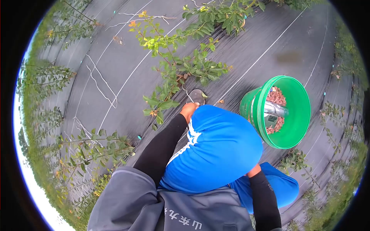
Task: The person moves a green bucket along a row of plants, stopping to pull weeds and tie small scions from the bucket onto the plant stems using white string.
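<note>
My left hand (189,111) is low beside my blue-trousered knee (227,146), close to a dark shoe (197,97). Its fingers look curled together, partly hidden by the knee. A thin white wire (186,92) comes down from a leafy branch (173,69) and ends by those fingers; whether they grip it I cannot make out. My right hand (253,170) is tucked behind the knee, with only the back near the wrist showing. Its fingers are out of sight.
To the right stands a green bucket (302,111), holding pinkish shredded-looking strands (276,96) and a shiny grey object with a phone-like camera block (271,118). Black ground sheet (127,57) covers the soil. More white wires (102,79) lie left; leafy plants (88,150) stand around.
</note>
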Demonstrator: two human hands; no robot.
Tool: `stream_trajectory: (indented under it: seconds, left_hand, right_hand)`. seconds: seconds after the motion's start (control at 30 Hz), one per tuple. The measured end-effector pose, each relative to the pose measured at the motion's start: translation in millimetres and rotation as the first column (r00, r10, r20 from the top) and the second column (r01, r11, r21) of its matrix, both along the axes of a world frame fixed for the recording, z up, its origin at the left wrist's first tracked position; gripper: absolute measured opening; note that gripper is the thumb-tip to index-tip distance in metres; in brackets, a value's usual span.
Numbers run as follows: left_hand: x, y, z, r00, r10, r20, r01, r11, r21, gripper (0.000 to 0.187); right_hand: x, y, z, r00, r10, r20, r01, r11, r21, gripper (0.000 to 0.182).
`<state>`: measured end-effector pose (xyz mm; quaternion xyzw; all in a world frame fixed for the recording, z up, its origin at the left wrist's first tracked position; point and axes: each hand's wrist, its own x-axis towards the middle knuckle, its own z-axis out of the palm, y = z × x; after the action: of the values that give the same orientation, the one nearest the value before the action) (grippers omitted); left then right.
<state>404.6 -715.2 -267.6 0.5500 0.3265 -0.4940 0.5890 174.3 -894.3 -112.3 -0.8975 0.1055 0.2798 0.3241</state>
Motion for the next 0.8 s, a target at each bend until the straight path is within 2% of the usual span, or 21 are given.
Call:
stream_trajectory:
  seconds: [0.03, 0.07, 0.13, 0.17, 0.23, 0.27, 0.33, 0.37, 0.4, 0.47, 0.53, 0.63, 0.67, 0.73, 0.8]
  left_hand:
    - [-2, -1, 38, 0.96, -0.167, 0.224, 0.177, 0.984, -0.027, 0.013]
    - [-2, -1, 38, 0.955, -0.17, 0.242, 0.183, 0.983, -0.03, 0.013]
    - [-3, 4, 26, 0.998, -0.017, 0.062, 0.032, 0.969, -0.246, 0.014]
    - [-2, 5, 19, 0.997, -0.011, 0.079, 0.03, 0.968, -0.251, 0.014]
    - [5, 3, 10, 0.983, 0.154, -0.104, -0.182, 0.913, -0.366, 0.016]
    - [7, 1, 14, 0.983, 0.156, -0.092, -0.18, 0.909, -0.376, 0.016]
    - [10, -6, 22, 0.982, 0.168, -0.09, -0.189, 0.807, -0.559, 0.019]
    - [9, -18, 41, 0.933, 0.334, -0.134, -0.349, 0.753, -0.557, 0.022]
    - [13, -23, 55, 0.934, 0.333, -0.128, -0.345, 0.751, -0.563, 0.022]
    - [21, -33, 77, 0.953, 0.281, -0.117, -0.269, 0.598, -0.755, 0.023]
    - [30, -52, 103, 0.924, 0.365, -0.109, -0.276, 0.445, -0.852, 0.025]
    - [58, -78, 167, 0.874, 0.475, -0.103, -0.285, 0.331, -0.899, 0.028]
    - [70, -82, 188, 0.851, 0.517, -0.092, -0.278, 0.296, -0.914, 0.028]
    - [91, -82, 222, 0.838, 0.526, -0.142, -0.299, 0.225, -0.928, 0.028]
    - [108, -76, 255, 0.766, 0.631, -0.123, -0.386, 0.299, -0.873, 0.023]
  right_hand:
    - [-4, -6, 8, 1.0, 0.006, 0.017, -0.006, 1.0, -0.009, 0.016]
    - [-9, -10, 14, 0.999, 0.012, 0.035, -0.011, 1.0, -0.016, 0.016]
    - [-13, -18, 29, 0.998, 0.005, 0.056, -0.003, 1.0, -0.024, 0.016]
    - [-12, -21, 40, 0.999, -0.009, 0.054, 0.01, 1.0, -0.02, 0.015]
    - [-12, -27, 67, 0.998, -0.055, 0.027, 0.056, 0.998, -0.003, 0.013]
    - [-14, -30, 85, 0.998, -0.052, 0.04, 0.053, 0.999, -0.01, 0.013]
    - [-22, -32, 123, 0.99, -0.14, -0.031, 0.141, 0.987, 0.073, 0.012]
    - [-30, -35, 136, 0.99, -0.138, -0.023, 0.139, 0.988, 0.069, 0.012]
    - [-39, -37, 147, 0.989, -0.149, 0.024, 0.147, 0.988, 0.054, 0.011]
    - [-50, -36, 164, 0.984, -0.163, 0.073, 0.161, 0.986, 0.036, 0.01]
    - [-57, -33, 176, 0.966, -0.253, 0.052, 0.255, 0.966, -0.041, 0.009]
    - [-58, -40, 179, 0.942, -0.293, 0.163, 0.3, 0.954, -0.022, 0.007]
    - [-54, -40, 181, 0.942, -0.286, 0.178, 0.292, 0.956, -0.01, 0.007]
    - [-48, -39, 192, 0.918, -0.327, 0.224, 0.357, 0.928, -0.109, 0.007]
    - [-39, -34, 201, 0.903, -0.295, 0.312, 0.331, 0.941, -0.07, 0.007]
